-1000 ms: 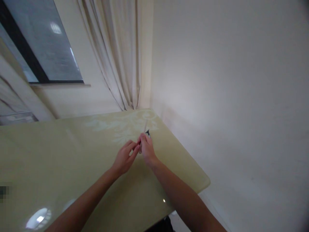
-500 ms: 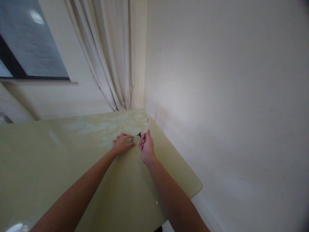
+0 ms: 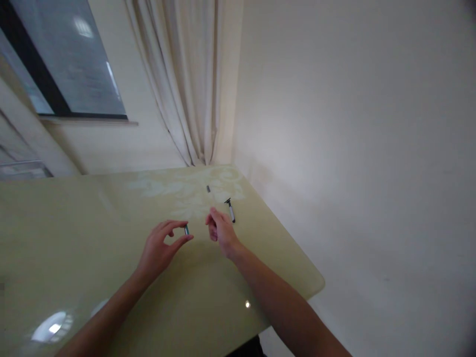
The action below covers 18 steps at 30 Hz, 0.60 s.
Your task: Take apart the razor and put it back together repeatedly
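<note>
Between the thumb and index finger of my left hand [image 3: 163, 244] a small dark and bluish rectangular piece [image 3: 186, 229] is pinched upright, much like a razor blade cartridge. My right hand [image 3: 220, 229] is closed around a slim pale stick with a dark head [image 3: 208, 189], which looks like a toothbrush. Its head points away from me, and the fist hides its lower end. Just beyond the right wrist a razor [image 3: 232, 212] with a grey and black handle lies on the table. The two hands are apart, a short gap between them.
The pale green glossy table [image 3: 89, 223] has a rounded corner at the right. A white wall [image 3: 353, 148] runs along its right side. Behind the far edge hang beige curtains [image 3: 193, 89] beside a dark-framed window [image 3: 96, 64].
My left hand has moved left and nearer with the small piece. The toothbrush-like stick has tilted left, uncovering the razor on the table. The view has turned slightly left.
</note>
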Tool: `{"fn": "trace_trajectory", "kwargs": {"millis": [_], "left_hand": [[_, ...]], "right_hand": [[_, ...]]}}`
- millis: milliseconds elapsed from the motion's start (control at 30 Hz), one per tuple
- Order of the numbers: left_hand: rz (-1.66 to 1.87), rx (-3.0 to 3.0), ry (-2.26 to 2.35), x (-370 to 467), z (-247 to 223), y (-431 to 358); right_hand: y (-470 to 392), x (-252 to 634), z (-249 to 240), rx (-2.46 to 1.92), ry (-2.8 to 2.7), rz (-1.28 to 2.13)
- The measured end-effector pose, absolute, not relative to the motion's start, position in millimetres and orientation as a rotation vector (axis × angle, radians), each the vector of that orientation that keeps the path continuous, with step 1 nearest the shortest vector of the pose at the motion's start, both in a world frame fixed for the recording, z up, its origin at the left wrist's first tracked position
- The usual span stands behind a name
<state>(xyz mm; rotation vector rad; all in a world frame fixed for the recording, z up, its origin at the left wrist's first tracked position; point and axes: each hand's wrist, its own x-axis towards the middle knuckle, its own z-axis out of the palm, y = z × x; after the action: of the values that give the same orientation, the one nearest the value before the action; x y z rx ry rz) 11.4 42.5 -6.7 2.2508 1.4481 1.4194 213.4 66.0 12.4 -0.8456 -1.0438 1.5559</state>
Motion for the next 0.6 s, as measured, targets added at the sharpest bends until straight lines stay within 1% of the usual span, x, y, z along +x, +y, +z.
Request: {"fn": "trace_trajectory", "kwargs": {"millis": [100, 233, 400, 600], "left_hand": [[1.535, 2.345, 1.506, 2.0, 8.2, 18.2], [1.602, 2.432, 1.495, 6.3, 15.7, 11.1], [1.537, 2.465, 1.429, 15.4, 8.4, 10.9], [1.442, 2.269, 1.433, 18.8, 11.2, 10.1]], "right_hand": [[50.4, 200.8, 11.2, -0.876, -1.181, 1.566], [37.3, 193.0, 10.0, -0.852, -1.284, 1.603], [34.6, 192.0, 6.3, -0.808, -1.268, 1.671], [40.8, 197.6, 5.3, -0.826, -1.282, 1.656]]}}
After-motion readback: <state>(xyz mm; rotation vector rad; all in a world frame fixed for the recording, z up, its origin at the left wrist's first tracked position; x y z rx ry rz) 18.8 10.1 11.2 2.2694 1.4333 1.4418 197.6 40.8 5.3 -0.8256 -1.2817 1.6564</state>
